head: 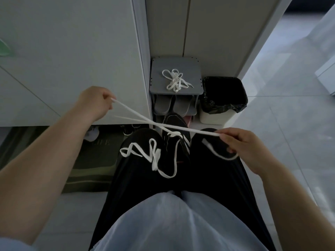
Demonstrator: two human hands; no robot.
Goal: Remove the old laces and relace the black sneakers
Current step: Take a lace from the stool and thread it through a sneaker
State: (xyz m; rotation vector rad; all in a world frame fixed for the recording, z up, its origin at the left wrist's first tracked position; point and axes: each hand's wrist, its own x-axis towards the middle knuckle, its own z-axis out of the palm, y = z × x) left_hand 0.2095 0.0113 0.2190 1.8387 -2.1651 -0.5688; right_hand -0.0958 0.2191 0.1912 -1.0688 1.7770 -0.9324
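Observation:
A black sneaker (176, 134) with white side stripes stands between my knees, toe pointing away. A white lace (145, 119) runs from its eyelets, crossing above the shoe. My left hand (96, 104) pinches one lace end, pulled up and to the left. My right hand (243, 144) grips the other strand, pulled to the right, and its tail loops under the fingers. Another white lace (145, 154) lies loose on my left thigh. A bundled white lace (175, 80) lies on top of the grey shoe rack (159, 77).
Grey slippers (172, 105) sit on the rack's lower shelf. A bin with a black bag (223, 98) stands right of the rack. A white cabinet wall (72, 60) rises at left, a dark mat (94, 160) lies under my left arm, and pale floor tiles (290, 124) spread right.

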